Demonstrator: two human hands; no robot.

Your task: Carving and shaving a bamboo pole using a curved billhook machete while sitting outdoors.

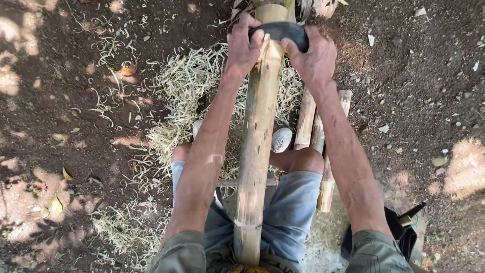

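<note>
here, both hands are closed tight on a dark curved tool (280,31) that lies across a long bamboo pole (256,151). the left hand (243,46) grips one end and the right hand (313,56) grips the other. the pole runs up between the person's knees, over a pile of pale shavings (184,86) on the dirt ground (65,101). more split bamboo pieces (316,131) lie just beside it.
</note>
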